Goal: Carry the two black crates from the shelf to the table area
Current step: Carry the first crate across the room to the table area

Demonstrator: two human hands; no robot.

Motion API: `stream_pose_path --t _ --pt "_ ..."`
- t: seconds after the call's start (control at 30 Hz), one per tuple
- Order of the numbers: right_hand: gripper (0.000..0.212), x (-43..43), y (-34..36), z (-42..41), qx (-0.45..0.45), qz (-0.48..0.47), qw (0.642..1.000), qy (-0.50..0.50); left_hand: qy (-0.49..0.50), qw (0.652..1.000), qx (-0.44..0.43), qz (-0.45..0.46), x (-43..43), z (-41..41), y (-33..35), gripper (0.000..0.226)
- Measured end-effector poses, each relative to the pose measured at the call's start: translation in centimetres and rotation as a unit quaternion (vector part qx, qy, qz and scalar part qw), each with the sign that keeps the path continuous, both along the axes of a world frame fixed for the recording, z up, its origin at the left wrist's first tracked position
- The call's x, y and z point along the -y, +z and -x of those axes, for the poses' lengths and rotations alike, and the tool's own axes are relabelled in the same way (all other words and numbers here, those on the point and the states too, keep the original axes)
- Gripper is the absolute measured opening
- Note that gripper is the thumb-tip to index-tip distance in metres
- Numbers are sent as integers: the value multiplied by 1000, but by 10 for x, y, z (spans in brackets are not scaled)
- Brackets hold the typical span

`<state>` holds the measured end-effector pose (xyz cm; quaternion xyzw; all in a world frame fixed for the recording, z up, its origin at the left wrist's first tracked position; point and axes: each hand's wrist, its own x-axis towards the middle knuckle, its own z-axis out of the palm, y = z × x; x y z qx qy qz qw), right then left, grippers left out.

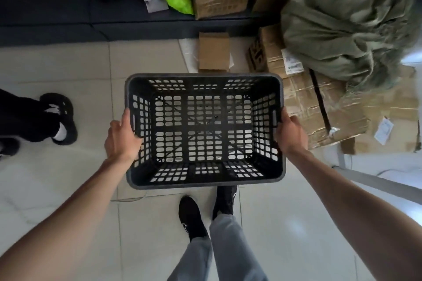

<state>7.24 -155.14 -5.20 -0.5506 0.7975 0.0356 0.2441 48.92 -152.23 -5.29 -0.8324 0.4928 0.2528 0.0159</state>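
Two bare arms reach out. Left grip [122,138] wraps the crate's [204,130] left wall, thumb on the rim. Right grip [291,134] clamps its right wall. One empty crate hangs level between them above the floor [68,180], open side up, long side running left to right. Boxes [319,107] crowd the right; the left floor is open.

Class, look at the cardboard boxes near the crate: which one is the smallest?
The small plain box on the floor tiles just beyond the black crate. The taped cartons to its right are much larger.
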Motion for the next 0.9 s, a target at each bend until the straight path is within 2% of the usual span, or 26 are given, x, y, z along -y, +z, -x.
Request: stream_pose_path --t 0.1,0.37,0.6,0.9 --pt "50 21 -35 1 -17 -4 999 37 -4 1000 3 7 20 -1 -31 74" --pt "55 58 -102 5 -38 -30 998 47 -19 999 28 -6 54 -3 -93 74" --pt "63 69 -128 -2 -35 -23 997 62 0 1000 14 -26 49 -6 -122 76" --pt "63 52 -126 -1 -39 -48 996 71 -11 998 0 -66 40 -8 -130 84"
